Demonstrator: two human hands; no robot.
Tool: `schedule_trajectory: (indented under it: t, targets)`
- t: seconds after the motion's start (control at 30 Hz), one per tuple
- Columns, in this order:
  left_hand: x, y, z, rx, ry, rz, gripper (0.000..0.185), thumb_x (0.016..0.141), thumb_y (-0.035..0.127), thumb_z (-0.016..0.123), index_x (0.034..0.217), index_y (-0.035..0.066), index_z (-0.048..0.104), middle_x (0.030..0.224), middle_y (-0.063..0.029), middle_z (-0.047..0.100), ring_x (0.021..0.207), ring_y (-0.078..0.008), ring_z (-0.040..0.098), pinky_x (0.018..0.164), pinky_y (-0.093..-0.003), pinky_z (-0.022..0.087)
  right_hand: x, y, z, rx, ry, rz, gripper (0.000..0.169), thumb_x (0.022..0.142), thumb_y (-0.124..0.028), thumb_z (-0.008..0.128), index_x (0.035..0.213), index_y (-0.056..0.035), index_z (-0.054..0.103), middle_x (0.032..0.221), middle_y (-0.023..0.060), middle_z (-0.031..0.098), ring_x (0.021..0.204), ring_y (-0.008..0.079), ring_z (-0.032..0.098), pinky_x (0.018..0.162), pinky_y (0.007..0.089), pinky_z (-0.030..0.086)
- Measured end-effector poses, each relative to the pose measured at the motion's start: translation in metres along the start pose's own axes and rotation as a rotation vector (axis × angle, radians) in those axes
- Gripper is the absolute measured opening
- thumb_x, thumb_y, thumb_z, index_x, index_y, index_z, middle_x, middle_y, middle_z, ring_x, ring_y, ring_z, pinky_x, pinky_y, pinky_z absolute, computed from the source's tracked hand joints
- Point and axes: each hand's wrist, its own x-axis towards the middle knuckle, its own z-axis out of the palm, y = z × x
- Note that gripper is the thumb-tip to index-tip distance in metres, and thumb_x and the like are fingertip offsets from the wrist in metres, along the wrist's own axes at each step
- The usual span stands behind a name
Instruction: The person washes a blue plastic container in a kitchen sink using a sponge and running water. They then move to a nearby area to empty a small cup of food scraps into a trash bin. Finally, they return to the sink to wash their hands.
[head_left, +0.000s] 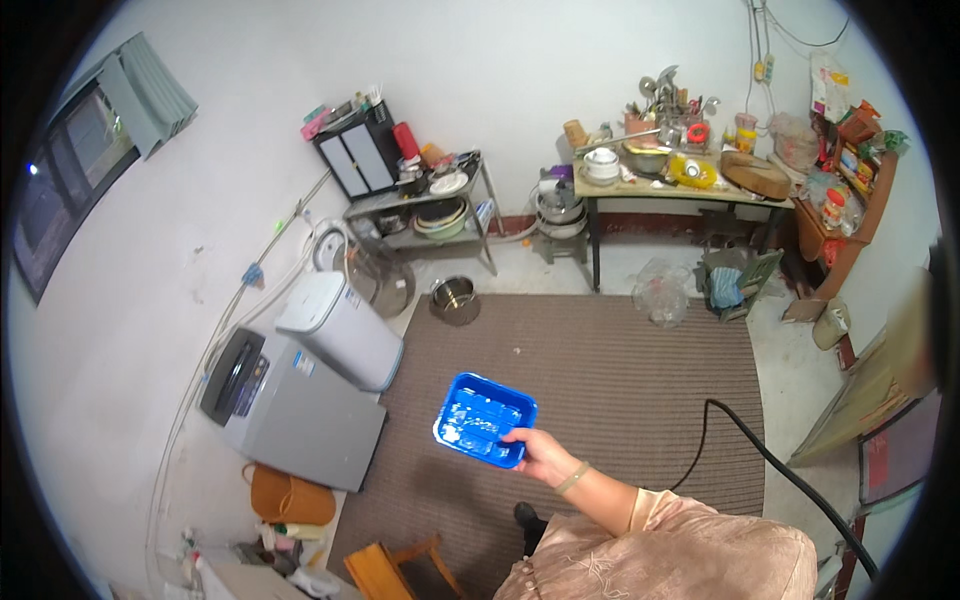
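Note:
My right hand (541, 454) grips the near right corner of a blue plastic tray (480, 420), thumb inside over the rim and the other fingers underneath. The tray is shallow and rectangular with rounded corners. Its ridged bottom shines, and I see nothing lying in it. A pale bangle (572, 478) circles my right wrist. The tray is held up in front of me above a brown striped mat (600, 360). My left hand is out of view.
Left stand a grey washing machine (311, 420), a white lidded appliance (341, 330) and an orange basket (291, 495). A wooden stool (371, 571) is near my feet. Ahead are a steel pot (455, 300), a metal rack (480, 202) and a cluttered table (660, 191). A black hose (780, 465) arcs at right.

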Motion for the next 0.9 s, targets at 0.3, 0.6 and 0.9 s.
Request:
schedule_trajectory:
  t: [0.3,0.6,0.9]
  targets:
    - [0.217,0.06,-0.113,-0.105,-0.216,0.069,0.025,0.082,0.02,0.045,0.102,0.024,0.059,0.092,-0.0099,0.063,0.084,-0.0241,0.06,0.073,-0.0345,0.048,0.072,-0.144,-0.034,-0.082,0.112,-0.329,0.045,0.068,-0.005,0.056,0.108,0.0044,0.038,0.096,0.0224,0.053,0.068,0.0351,0.058,0.036,0.0279,0.042]
    - [0.391,0.108,-0.209,-0.078,-0.334,0.227,0.031,0.082,0.027,0.049,0.107,0.01,0.057,0.096,-0.0108,0.062,0.092,-0.0239,0.058,0.08,-0.032,0.045,0.113,-0.22,-0.041,0.086,0.271,-0.551,0.046,0.07,0.0,0.052,0.113,0.0024,0.037,0.106,0.019,0.05,0.086,0.0335,0.055,0.064,0.0453,0.053]
    - [0.491,0.346,-0.346,-0.536,-0.074,0.57,0.031,0.081,0.022,0.055,0.108,0.007,0.056,0.1,-0.013,0.061,0.091,-0.0217,0.059,0.079,-0.0292,0.045,0.223,-0.335,-0.061,0.092,0.426,-0.619,0.041,0.07,-0.001,0.054,0.11,0.0033,0.042,0.102,0.0175,0.052,0.086,0.035,0.055,0.067,0.0506,0.05]
